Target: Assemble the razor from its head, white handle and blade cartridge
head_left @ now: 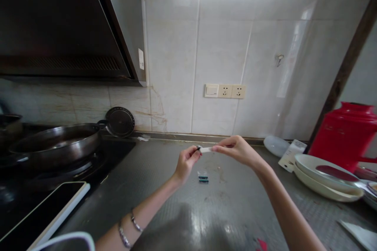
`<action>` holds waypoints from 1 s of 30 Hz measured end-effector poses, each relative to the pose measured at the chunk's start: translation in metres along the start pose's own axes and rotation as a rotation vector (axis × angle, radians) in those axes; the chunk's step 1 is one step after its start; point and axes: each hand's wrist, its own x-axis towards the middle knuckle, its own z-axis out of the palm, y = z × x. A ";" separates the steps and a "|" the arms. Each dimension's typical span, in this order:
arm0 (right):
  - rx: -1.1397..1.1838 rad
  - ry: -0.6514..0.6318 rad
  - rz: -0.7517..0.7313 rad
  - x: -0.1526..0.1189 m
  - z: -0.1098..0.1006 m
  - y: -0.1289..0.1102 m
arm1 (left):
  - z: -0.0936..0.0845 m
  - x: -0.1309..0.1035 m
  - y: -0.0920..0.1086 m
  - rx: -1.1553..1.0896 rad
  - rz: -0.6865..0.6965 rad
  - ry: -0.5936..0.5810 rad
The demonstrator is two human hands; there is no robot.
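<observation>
Two battery-like cylinders [203, 180] lie loose on the bench [250, 204]; I see left hand [186, 161] and right hand [236, 150] pinching a slender white object [207, 150], work apparently unfinished.

2 silver-toned bracelets [124, 237] circle the left forearm [155, 199].

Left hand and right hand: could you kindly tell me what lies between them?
In the head view, a small white object bridges the left hand and the right hand.
</observation>
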 end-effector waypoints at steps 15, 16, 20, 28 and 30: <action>-0.057 0.085 -0.003 0.001 0.000 0.007 | -0.001 0.001 0.001 -0.336 -0.182 -0.046; -0.070 0.095 -0.018 0.002 0.000 0.007 | -0.001 0.001 0.002 -0.362 -0.208 -0.053; -0.145 0.141 -0.160 0.001 0.006 -0.005 | 0.006 -0.002 0.003 -0.395 -0.276 -0.090; -0.287 0.243 -0.192 0.000 -0.002 0.007 | 0.006 -0.003 0.005 -0.455 -0.315 -0.128; -0.279 0.240 -0.209 0.000 -0.001 0.003 | 0.006 -0.003 0.004 -0.445 -0.317 -0.122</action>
